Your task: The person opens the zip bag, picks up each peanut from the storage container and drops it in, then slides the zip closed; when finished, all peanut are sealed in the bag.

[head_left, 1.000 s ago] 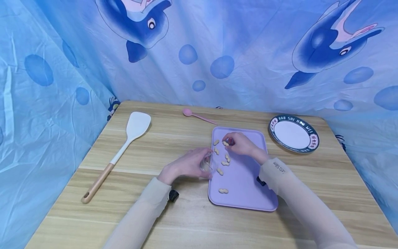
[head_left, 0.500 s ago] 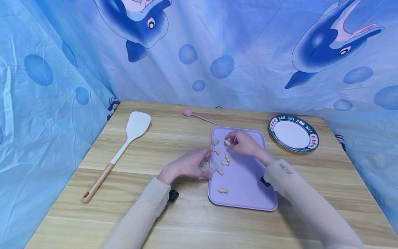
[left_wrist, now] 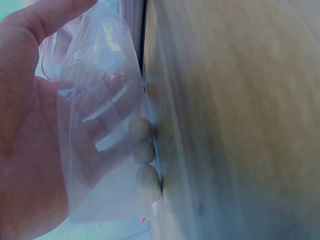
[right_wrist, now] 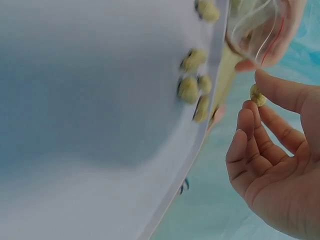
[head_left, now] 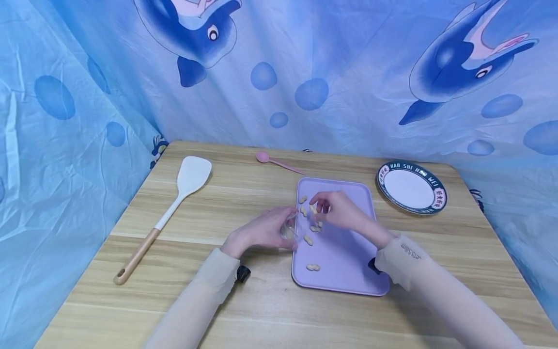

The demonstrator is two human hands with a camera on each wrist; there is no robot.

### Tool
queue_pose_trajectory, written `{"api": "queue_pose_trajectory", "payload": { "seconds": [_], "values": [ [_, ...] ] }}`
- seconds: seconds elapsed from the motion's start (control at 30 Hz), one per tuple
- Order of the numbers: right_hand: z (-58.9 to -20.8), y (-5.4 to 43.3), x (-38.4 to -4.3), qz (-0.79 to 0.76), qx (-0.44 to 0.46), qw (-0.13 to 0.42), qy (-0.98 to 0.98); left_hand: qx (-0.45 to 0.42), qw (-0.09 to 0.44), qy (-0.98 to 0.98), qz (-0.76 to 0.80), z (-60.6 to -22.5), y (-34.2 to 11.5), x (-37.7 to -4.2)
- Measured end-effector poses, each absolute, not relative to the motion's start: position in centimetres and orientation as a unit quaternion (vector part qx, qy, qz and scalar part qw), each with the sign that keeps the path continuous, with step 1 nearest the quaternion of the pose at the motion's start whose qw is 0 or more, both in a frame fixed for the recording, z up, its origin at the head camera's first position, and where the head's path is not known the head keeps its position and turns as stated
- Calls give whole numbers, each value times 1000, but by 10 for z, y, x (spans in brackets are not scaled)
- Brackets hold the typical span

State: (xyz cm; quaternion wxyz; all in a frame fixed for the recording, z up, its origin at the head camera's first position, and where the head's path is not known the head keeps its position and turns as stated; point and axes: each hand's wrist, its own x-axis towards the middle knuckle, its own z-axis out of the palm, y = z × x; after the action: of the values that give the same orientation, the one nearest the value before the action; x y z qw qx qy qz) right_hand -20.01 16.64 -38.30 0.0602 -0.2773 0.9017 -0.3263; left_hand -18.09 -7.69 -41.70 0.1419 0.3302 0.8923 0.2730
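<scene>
My left hand [head_left: 263, 230] holds a clear zip bag [left_wrist: 102, 195] at the left edge of the lilac tray [head_left: 344, 266], with thumb and fingers spread around it. Several peanuts [left_wrist: 145, 151] show low in the bag in the left wrist view. Over the tray, my right hand [head_left: 344, 211] pinches one peanut [right_wrist: 257, 96] between thumb and fingertips, close to the bag's mouth. Several more peanuts lie along the tray's left side, one peanut [head_left: 313, 267] nearest the front.
A white spatula [head_left: 192, 177] with a wooden handle lies at the left of the table. Behind the tray is a pink spoon [head_left: 263, 157]. A dark-rimmed white plate [head_left: 410, 188] sits at the back right. A blue dolphin curtain [head_left: 287, 48] hangs behind the table.
My right hand has lifted the peanut off the tray and moved a little toward the bag and the front. The left hand and bag have stayed in place.
</scene>
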Motion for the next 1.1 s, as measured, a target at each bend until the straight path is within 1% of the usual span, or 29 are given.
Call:
{"api": "queue_pose_trajectory", "payload": {
  "seconds": [0.27, 0.6, 0.83, 1.1],
  "values": [
    [-383, 157, -186, -373, -267, 87, 884, 328, 145, 891, 277, -417, -77, -181],
    [-390, 148, -175, -389, -238, 114, 883, 330, 144, 891, 278, -418, -77, -183],
    [-393, 145, -173, -393, -222, 118, 885, 336, 138, 889, 279, -419, -77, -183],
    [-394, 145, -173, -395, -235, 107, 882, 338, 139, 888, 280, -419, -77, -182]
  ]
}}
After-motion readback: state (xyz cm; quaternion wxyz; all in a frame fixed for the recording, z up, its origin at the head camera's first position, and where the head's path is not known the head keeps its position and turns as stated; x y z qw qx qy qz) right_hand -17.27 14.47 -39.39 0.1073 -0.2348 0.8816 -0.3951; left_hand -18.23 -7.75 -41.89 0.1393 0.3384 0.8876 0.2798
